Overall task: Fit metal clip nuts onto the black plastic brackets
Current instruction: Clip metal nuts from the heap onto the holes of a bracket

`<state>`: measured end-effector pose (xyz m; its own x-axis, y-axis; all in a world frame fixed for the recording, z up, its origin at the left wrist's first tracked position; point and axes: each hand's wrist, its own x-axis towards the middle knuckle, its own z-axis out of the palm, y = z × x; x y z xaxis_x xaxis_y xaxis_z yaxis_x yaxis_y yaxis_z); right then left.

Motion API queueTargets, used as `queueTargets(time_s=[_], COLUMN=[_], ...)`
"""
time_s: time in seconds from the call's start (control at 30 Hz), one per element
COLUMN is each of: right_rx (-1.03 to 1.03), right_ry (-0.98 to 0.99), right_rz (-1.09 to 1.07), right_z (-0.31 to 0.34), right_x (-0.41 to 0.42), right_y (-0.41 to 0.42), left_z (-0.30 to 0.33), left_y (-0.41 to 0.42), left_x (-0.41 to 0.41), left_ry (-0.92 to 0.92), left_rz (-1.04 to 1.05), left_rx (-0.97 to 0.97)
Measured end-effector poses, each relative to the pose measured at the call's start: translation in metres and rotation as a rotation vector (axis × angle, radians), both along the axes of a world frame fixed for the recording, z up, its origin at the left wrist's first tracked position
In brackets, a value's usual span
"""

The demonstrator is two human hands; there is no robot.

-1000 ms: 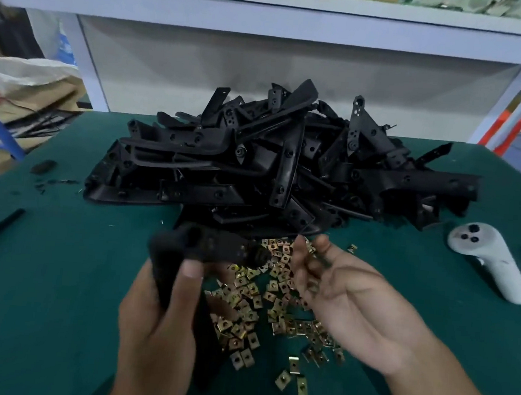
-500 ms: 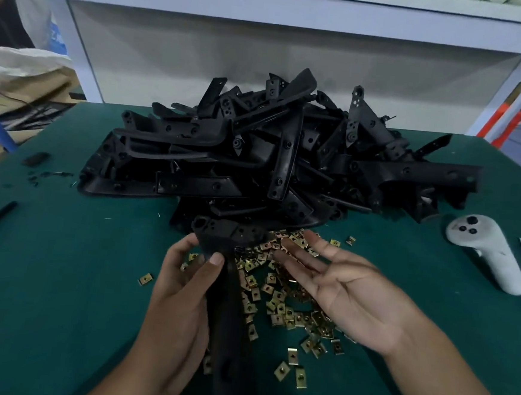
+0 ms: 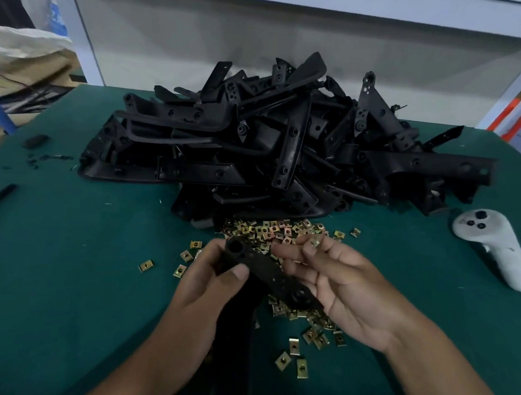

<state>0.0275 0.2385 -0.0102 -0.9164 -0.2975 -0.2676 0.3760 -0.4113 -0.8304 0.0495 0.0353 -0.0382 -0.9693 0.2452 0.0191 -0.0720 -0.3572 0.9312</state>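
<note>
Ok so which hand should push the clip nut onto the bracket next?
The right hand. It already pinches a clip nut at its fingertips, just above the black bracket. The left hand grips that bracket near its end, so it is better kept steadying it.

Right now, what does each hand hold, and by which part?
Left hand grips a black plastic bracket near its round end. Right hand pinches a metal clip nut in its fingertips.
</note>
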Motion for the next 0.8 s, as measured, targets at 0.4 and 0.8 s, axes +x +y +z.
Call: queueTargets(time_s=[0.4,0.8], right_rx=[0.146,0.818], right_ry=[0.116,0.95], right_rz=[-0.07,-0.285], right_z=[-0.0009,-0.0065], right_x=[0.0007,0.0075], right_y=[-0.0029,-0.003], left_z=[-0.0018,-0.0063], left_y=[0.0016,-0.0007], left_x=[0.0035,0.0075], left_ry=[0.101,0.094], left_rz=[0.03,-0.16], left_rx=[-0.114,-0.078])
